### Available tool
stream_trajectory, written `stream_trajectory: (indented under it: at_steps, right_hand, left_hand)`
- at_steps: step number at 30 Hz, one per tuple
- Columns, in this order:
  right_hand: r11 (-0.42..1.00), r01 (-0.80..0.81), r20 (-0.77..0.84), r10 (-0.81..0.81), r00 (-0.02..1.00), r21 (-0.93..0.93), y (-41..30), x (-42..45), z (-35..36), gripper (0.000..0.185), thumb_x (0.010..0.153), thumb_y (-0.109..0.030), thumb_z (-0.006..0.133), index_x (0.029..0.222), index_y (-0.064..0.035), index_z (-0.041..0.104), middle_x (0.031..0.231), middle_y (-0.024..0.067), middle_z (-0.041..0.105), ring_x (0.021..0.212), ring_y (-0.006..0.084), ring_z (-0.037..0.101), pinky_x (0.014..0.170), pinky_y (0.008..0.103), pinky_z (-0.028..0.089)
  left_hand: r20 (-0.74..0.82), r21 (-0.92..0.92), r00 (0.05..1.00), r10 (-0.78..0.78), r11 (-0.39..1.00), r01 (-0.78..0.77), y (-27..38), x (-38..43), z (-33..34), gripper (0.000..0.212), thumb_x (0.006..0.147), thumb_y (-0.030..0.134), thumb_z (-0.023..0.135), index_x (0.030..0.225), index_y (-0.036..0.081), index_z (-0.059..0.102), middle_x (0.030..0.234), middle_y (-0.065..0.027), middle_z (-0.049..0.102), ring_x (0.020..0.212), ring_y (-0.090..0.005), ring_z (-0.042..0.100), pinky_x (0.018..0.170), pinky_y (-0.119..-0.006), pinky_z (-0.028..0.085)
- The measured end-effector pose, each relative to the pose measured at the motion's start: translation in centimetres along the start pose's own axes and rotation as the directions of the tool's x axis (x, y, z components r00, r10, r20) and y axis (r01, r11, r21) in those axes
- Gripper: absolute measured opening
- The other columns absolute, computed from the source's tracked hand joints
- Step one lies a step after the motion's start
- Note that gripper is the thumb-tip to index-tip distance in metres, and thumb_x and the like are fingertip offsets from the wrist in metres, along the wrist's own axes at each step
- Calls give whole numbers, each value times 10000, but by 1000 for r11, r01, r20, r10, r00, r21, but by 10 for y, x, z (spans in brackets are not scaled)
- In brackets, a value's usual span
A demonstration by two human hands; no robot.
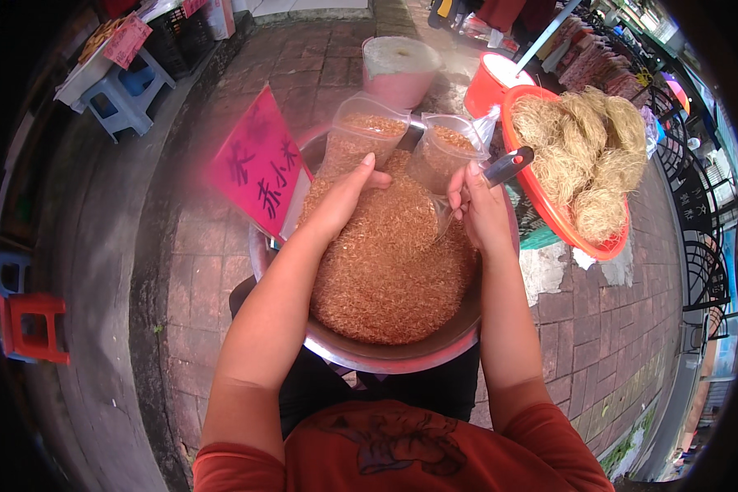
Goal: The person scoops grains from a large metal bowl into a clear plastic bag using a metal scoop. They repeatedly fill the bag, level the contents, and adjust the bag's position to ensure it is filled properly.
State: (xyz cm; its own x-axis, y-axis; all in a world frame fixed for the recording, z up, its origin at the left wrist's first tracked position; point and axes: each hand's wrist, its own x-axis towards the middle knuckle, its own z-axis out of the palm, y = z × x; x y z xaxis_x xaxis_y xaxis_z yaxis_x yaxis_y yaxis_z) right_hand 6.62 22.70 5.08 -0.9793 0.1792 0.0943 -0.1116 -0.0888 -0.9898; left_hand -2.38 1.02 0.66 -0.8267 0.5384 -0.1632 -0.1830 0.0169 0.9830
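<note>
A wide metal basin (393, 364) holds a mound of reddish-brown grain (387, 270). My right hand (483, 206) grips a scoop by its dark handle (509, 166), which has a hole at its end. The scoop's shiny head (444, 216) rests against the grain, partly hidden by my fingers. My left hand (347, 194) is over the grain, thumb and forefinger apart; its other fingers are hidden. Just beyond it stands a clear plastic bag of grain (360, 138), and I cannot tell whether they touch. A second clear bag of grain (446, 147) leans beside my right hand.
At the basin's left rim stands a pink sign with writing (255, 163). An orange-red basin (615, 249) of dried noodle bundles (581, 154) sits to the right. Beyond are a pink bucket (400, 83) and a red bucket (476, 92). Plastic stools (120, 98) stand left.
</note>
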Motion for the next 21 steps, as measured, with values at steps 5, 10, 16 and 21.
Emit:
stream_trajectory:
  at_steps: [5,10,16,21]
  right_hand:
    - [929,85,-237,-179,955,-359,-2,3,-18,412,1013,-372,443,800,-46,576,613,57,535,549,155,508,539,283,411]
    - [510,-130,-297,-261,919,-850,6,5,-26,400,981,-372,493,815,-35,629,700,163,616,681,317,625,663,401,474]
    - [362,-89,-102,-17,995,-928,20,0,-28,374,966,-359,515,797,-48,636,742,163,632,739,345,623,684,402,467]
    - [632,122,236,99,967,-765,19,-1,-21,392,980,-362,506,784,-40,614,669,81,560,644,210,560,638,339,437]
  left_hand:
    - [3,30,999,-42,999,42,0,-1,-2,693,985,590,324,1194,-1,621,1272,-163,582,1228,-247,487,1108,-358,285]
    - [-3,42,999,-37,998,37,6,-4,1,691,983,596,319,1175,15,639,1279,-155,579,1249,-245,461,1115,-368,267]
    - [0,53,999,-46,998,46,12,-7,5,697,984,596,314,1171,11,643,1290,-154,575,1258,-243,455,1120,-364,254]
    - [-14,76,1000,-25,997,26,9,-6,4,706,982,599,315,1173,2,639,1288,-153,577,1255,-239,461,1118,-360,258]
